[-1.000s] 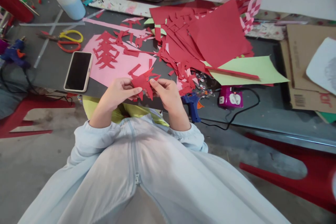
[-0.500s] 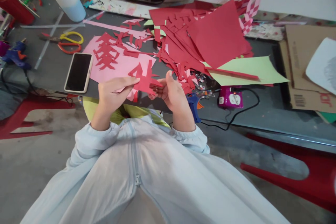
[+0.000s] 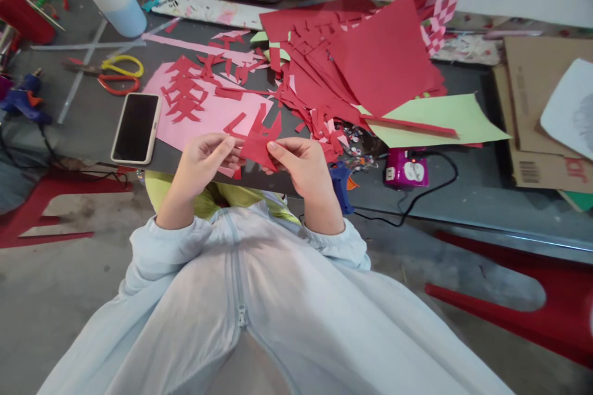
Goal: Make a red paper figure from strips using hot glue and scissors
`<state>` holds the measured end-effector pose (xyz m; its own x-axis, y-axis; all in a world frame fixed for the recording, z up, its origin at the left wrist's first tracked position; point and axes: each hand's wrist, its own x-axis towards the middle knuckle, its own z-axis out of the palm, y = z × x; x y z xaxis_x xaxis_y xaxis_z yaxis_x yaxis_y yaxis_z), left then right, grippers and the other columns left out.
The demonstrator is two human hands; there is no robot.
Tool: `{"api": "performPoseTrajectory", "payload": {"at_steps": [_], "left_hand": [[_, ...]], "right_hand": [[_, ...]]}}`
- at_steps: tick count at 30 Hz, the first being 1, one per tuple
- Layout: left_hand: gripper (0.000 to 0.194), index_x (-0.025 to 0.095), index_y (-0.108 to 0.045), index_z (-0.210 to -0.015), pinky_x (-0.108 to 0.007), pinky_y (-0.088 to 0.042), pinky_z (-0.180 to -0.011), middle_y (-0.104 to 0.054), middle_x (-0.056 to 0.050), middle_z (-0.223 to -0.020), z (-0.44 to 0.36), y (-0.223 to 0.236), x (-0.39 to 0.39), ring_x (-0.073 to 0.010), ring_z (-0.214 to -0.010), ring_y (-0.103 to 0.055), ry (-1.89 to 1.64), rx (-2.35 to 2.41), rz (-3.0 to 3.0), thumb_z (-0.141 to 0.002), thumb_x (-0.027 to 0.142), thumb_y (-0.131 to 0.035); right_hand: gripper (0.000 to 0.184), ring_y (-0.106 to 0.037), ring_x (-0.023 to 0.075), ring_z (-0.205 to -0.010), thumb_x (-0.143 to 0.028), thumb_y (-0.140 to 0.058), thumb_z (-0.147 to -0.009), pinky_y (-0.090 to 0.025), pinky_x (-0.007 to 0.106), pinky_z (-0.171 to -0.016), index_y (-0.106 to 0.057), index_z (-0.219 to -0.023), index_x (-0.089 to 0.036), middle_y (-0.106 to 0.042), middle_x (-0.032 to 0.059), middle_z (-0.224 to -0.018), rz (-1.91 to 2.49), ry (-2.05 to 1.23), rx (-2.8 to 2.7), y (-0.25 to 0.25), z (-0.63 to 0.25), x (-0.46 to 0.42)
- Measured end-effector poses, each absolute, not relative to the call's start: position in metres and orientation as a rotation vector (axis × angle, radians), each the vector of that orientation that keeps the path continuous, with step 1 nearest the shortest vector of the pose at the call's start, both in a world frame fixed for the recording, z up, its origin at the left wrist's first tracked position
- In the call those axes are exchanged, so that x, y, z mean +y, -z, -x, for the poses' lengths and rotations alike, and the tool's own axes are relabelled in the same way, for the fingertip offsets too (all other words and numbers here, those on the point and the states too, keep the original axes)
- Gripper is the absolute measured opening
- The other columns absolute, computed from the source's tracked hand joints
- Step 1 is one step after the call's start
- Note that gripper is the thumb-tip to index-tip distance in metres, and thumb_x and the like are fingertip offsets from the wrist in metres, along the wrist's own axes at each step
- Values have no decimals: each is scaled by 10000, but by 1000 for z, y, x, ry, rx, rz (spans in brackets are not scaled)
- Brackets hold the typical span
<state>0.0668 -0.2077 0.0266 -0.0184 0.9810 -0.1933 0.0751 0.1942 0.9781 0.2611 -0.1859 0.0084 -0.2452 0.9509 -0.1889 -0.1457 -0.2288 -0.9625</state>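
Note:
A cut piece of red paper (image 3: 256, 147) with pointed strips along its top is held up near the table's front edge. My right hand (image 3: 306, 166) pinches its right side, thumb on top and fingers behind. At its left edge is my left hand (image 3: 204, 163), closed, with the fingertips against the paper and partly hidden. Just beyond lies a pink sheet (image 3: 169, 129) carrying a red layered paper cutout (image 3: 184, 89). Red scraps (image 3: 324, 129) are strewn beyond my right hand.
A phone (image 3: 136, 128) and scissors (image 3: 121, 74) lie on the left. Red sheets (image 3: 380, 55) are piled at the back, beside a green sheet (image 3: 445, 117). A blue glue gun (image 3: 341, 185), a purple box (image 3: 406, 168) with a cord and cardboard (image 3: 532, 99) are on the right.
My right hand has turned over from palm-up fingers to a thumb-on-top pinch on the paper. The red piece has rotated slightly, and my left hand has shifted to its edge.

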Motion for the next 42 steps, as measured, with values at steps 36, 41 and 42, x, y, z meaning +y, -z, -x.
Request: {"api": "performPoseTrajectory", "payload": {"at_steps": [36,41,42], "left_hand": [[200,128,-684,-819,-213,-585,-587,-740,-35,-674,-64,-18,-202,-122,-570,-698,-786,1362,-778,-701,231,-809],[332,126,-702,-824,-240,-594,-623,-745,-43,-687,-64,-16,-203,-139,-617,-710,-740,1332,-807,-586,251,-897],[350,128,-701,-815,-245,-594,-628,-745,-43,-685,-64,-16,-203,-141,-624,-710,-730,1328,-813,-569,262,-910]], "right_hand": [[345,-648,145,-534,-502,-881,-592,-581,285,-563,-708,-601,-203,-673,-5,-555,1231,-1590,-973,18,-252,-180],[348,-644,145,-531,-497,-884,-590,-574,287,-550,-699,-576,-202,-681,1,-557,1223,-1583,-953,19,-252,-180],[352,-645,147,-534,-498,-885,-590,-570,286,-547,-694,-570,-203,-678,1,-554,1225,-1580,-956,20,-251,-180]]}}
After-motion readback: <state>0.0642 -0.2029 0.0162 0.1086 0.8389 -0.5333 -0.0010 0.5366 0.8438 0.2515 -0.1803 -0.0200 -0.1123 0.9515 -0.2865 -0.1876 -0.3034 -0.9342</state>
